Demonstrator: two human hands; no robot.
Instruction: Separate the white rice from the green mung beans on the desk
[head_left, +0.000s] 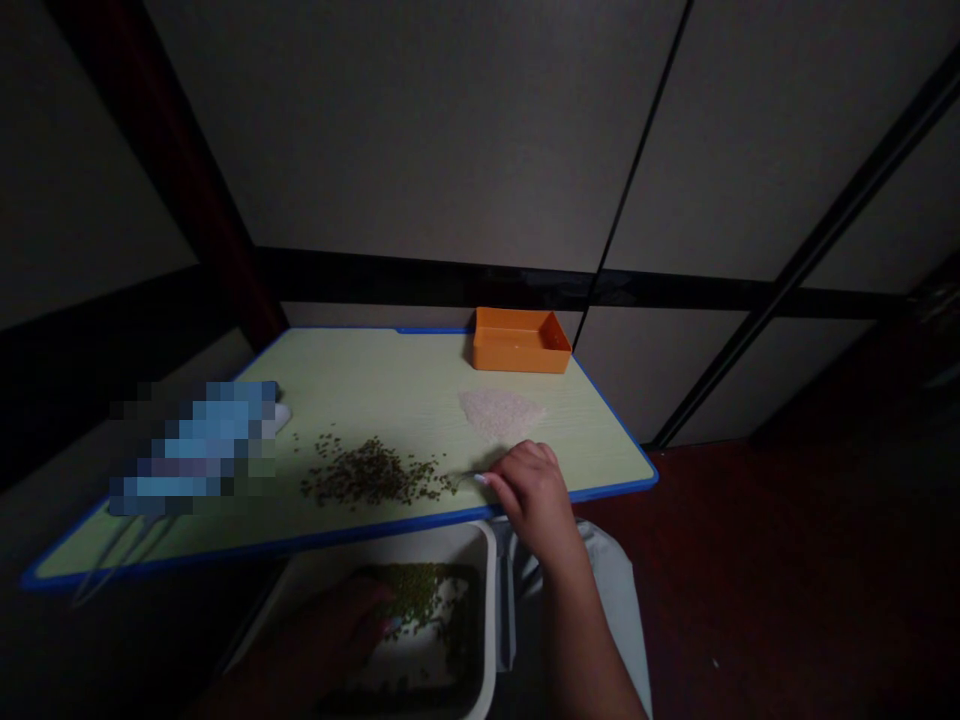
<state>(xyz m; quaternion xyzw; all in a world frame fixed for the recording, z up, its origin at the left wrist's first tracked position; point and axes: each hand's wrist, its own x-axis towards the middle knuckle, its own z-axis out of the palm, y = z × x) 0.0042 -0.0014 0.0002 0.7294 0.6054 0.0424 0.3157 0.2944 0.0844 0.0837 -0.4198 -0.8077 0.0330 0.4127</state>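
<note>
In deep shadow, my left hand (364, 610) reaches low into a white bin (489, 600) that contains small green beans (420, 590). Its thumb and fingertips look apart, beside the beans. My right hand (529, 490) is closed over the front edge of the table, pinching a thin, shiny utensil (466, 477) whose exact kind I cannot make out. The utensil's tip meets the right edge of a scattered heap of dark brownish-green beans (367, 472). Just beyond the right hand lies a flat pile of white rice-like grains (501, 412).
The pale table (375, 375) has a blue rim. At its back right corner stands an orange open box (521, 357). A blurred-out blue item (202, 440) rests at the left, near a thin wire-like frame (112, 560). Cabinet panels (450, 130) rise behind.
</note>
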